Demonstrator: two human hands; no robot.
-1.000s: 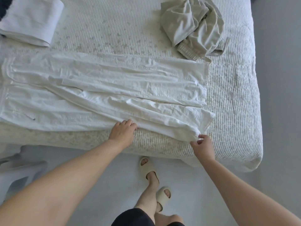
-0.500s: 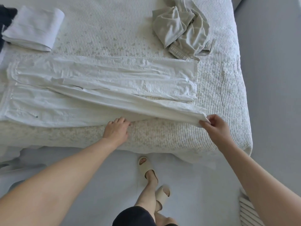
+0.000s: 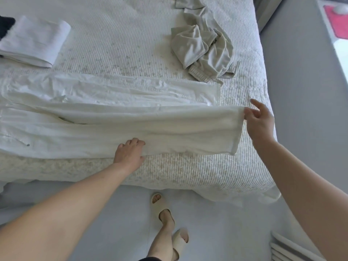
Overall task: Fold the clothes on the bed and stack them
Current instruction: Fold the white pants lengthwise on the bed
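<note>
Two legs, one garment: white trousers (image 3: 116, 117) lie lengthwise across the near part of the bed (image 3: 207, 170), waist end toward the left, hems toward the right.
Near leg: raised at its hem and stretched taut to the right, hanging just over the far leg, which lies flat on the quilt.
Right hand (image 3: 259, 121): pinches the upper corner of the near leg's hem between thumb and fingertip, the other fingers spread loose.
Left hand (image 3: 130, 153): rests at the trousers' near edge, fingers curled over the cloth; whether it grips the edge or only presses it down I cannot tell.
Step in hand: probably laying the near leg over the far one so the two line up.
Risk, hem: the pinch holds only one corner, so the lower corner sags; set down that way, the hem could land skewed or folded under.
Risk, slip: a thin pinch on taut cloth may let go if pulled harder, and the leg would drop in wrinkles.
Risk, drag: if the left hand lifts early, the whole garment could slide right and the far leg bunch.
Folded white piece (image 3: 33, 42): at the far left of the bed, well apart, likely the stack's start.
Beige garment (image 3: 203, 48): crumpled at the far right, not yet folded.
</note>
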